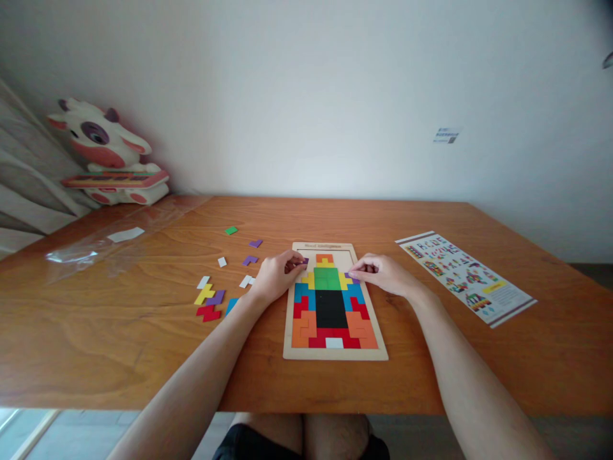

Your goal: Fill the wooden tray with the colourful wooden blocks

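Note:
A wooden puzzle board [335,355] lies flat in front of me, partly filled with coloured block pieces around a black middle area [331,309]. Over its upper left side, my left hand [278,275] is closed in a pinch on a small purple puzzle piece [305,260], mostly covered by the fingers. At the upper right edge, the pinched fingertips of my right hand [385,273] are on another purple puzzle piece [353,278] beside a yellow piece [343,281]. Green pieces [326,278] sit between the two hands, below an orange piece [324,258].
Loose pieces lie left of the board, among them a green one [231,230], a yellow one [205,294] and a red one [208,313]. A printed pattern sheet [467,278] lies to the right. Clear plastic wrap [96,249] and a cow-shaped toy keyboard [115,156] are at the left.

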A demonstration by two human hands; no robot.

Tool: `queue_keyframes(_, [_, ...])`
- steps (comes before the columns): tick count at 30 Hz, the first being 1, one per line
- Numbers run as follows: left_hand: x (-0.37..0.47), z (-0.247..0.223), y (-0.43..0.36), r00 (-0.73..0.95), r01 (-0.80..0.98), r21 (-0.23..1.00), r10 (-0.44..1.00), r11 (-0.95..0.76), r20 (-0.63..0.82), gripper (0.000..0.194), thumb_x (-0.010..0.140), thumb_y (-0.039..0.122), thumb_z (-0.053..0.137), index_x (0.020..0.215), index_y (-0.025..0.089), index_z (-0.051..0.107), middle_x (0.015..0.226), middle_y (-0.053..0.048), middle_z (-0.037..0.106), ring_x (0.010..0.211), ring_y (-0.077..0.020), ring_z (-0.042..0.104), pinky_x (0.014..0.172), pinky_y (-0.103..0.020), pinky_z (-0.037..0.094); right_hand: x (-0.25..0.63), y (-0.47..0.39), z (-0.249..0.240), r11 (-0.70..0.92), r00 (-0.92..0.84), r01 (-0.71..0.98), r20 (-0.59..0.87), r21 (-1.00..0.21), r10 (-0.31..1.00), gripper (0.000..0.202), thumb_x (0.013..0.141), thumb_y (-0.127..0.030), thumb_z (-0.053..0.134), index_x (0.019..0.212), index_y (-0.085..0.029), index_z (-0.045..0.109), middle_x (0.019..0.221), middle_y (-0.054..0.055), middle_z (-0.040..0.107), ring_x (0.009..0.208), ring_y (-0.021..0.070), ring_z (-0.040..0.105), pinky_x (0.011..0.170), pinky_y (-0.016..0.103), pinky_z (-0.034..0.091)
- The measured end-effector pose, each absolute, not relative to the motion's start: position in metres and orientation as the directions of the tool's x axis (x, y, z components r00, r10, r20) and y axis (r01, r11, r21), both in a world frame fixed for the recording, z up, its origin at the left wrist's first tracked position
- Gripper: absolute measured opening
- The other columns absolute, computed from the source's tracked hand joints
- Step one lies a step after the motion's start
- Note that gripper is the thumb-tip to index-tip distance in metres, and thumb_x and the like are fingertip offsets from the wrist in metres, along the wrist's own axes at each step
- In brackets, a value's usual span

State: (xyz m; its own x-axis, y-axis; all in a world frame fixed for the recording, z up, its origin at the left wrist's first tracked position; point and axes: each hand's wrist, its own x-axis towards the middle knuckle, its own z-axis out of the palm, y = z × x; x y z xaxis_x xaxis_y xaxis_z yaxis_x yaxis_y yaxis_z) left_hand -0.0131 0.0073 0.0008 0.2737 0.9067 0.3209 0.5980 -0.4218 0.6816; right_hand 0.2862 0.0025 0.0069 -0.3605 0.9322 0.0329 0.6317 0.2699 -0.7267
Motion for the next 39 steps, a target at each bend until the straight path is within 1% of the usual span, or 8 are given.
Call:
queue_keyframes(5, [-0.015,-0.003,0.008,0.21,0.533,0.748,0.918,-0.396,0.336,0.021,0.085,0.031,0.064,0.104,0.021,0.066,0.088,-0.002,0.076,0.077,-0.0164,0.071,0.073,-0.027,0.058,0.289,0.002,0.005,0.273,-0.394,0.608,0.015,-0.745,0.919,0.032,0.084,-0.051,0.066,0.097,-0.024,0.077,0.08,0.002,0.064,0.069,0.0165,0.052,0.062,0.029,0.041])
queue_keyframes(12, [-0.021,-0.001,0.009,0.189,0.477,0.791,0.923,-0.384,0.335,0.02,0.082,0.027,0.064,0.097,0.018,0.073,0.09,-0.005,0.076,0.08,-0.0173,0.072,0.077,-0.029,0.061,0.283,0.001,0.007,0.241,-0.306,0.627,0.05,-0.741,0.951,0.038,0.09,-0.056,0.056,0.097,-0.023,0.073,0.088,0.005,0.072,0.077,0.0203,0.061,0.069,0.032,0.045])
queue_keyframes(18, [-0.022,0.001,0.009,0.133,0.36,0.839,0.912,-0.409,0.387,0.028,0.083,0.038,0.066,0.096,0.016,0.077,0.099,-0.009,0.074,0.09,-0.0201,0.071,0.084,-0.034,0.061,0.28,0.003,0.005,0.238,-0.256,0.63,0.092,-0.739,0.962,0.045,0.092,-0.06,0.049,0.091,-0.021,0.072,0.086,0.005,0.074,0.08,0.0236,0.064,0.072,0.033,0.045])
queue_keyframes(23, [-0.034,0.003,0.01,0.308,0.488,0.665,0.824,-0.566,0.476,0.024,0.091,0.036,0.06,0.102,0.024,0.078,0.109,-0.006,0.075,0.098,-0.0197,0.071,0.091,-0.033,0.058,0.28,0.003,0.004,0.237,-0.239,0.647,0.103,-0.725,0.966,0.047,0.092,-0.061,0.048,0.091,-0.021,0.072,0.083,0.005,0.074,0.077,0.0227,0.063,0.069,0.032,0.044])
queue_keyframes(27, [-0.042,0.0,0.012,0.546,0.529,0.443,0.69,-0.724,0.475,0.025,0.095,0.031,0.055,0.104,0.027,0.078,0.111,-0.006,0.075,0.102,-0.021,0.07,0.093,-0.036,0.055,0.279,0.002,0.005,0.239,-0.236,0.648,0.108,-0.723,0.966,0.045,0.092,-0.06,0.048,0.091,-0.022,0.072,0.085,0.005,0.074,0.076,0.0219,0.063,0.068,0.031,0.042])
queue_keyframes(30, [-0.042,0.003,0.011,0.621,0.537,0.358,0.646,-0.763,0.444,0.027,0.097,0.032,0.052,0.107,0.026,0.077,0.112,-0.009,0.074,0.105,-0.0238,0.067,0.094,-0.039,0.053,0.279,0.002,0.006,0.227,-0.239,0.645,0.09,-0.73,0.967,0.044,0.093,-0.058,0.048,0.09,-0.021,0.071,0.085,0.005,0.073,0.077,0.0222,0.063,0.068,0.031,0.041])
queue_keyframes(35, [-0.038,0.013,0.004,0.641,0.561,0.371,0.672,-0.74,0.371,0.033,0.099,0.03,0.046,0.113,0.021,0.074,0.12,-0.011,0.071,0.111,-0.0248,0.065,0.1,-0.042,0.047,0.278,0.002,0.006,0.229,-0.245,0.658,0.083,-0.717,0.966,0.044,0.093,-0.058,0.047,0.089,-0.021,0.071,0.084,0.004,0.073,0.076,0.0219,0.062,0.068,0.031,0.041])
queue_keyframes(39, [-0.037,0.015,0.002,0.606,0.572,0.422,0.709,-0.703,0.359,0.035,0.098,0.031,0.048,0.123,0.019,0.068,0.114,-0.01,0.074,0.103,-0.0245,0.068,0.097,-0.039,0.049,0.278,0.001,0.007,0.24,-0.247,0.669,0.094,-0.704,0.965,0.043,0.093,-0.057,0.048,0.09,-0.021,0.071,0.082,0.004,0.073,0.074,0.0212,0.061,0.066,0.031,0.04])
